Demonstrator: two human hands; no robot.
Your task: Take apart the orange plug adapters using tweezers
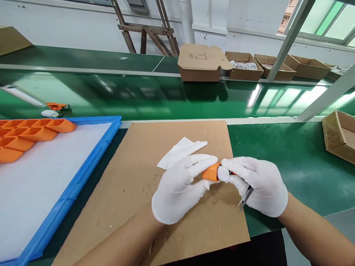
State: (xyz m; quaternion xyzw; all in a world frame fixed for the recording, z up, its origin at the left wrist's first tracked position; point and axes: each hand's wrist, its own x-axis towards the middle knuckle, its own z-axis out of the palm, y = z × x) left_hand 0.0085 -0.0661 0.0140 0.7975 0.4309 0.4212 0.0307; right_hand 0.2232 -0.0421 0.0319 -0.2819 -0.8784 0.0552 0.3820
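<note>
My left hand (184, 188), in a white glove, is closed around a small orange plastic shell (210, 173) above the cardboard sheet. My right hand (253, 184), also gloved, pinches at the shell's right end. A white rounded shape lies there between the hands; I cannot tell whether it is a part or a gloved fingertip. Thin metal tweezers (246, 197) stick out below my right palm, points downward, their other end hidden by the fingers. Folded white paper (180, 152) lies on the cardboard sheet (133, 184), just behind my left hand.
At left, a blue-rimmed tray (73, 192) holds rows of orange shells (36, 130). An orange piece (56, 106) and a white round piece (50, 113) rest on the green belt (138, 99). Cardboard boxes (244, 74) line the far shelf; another box (340, 136) stands right.
</note>
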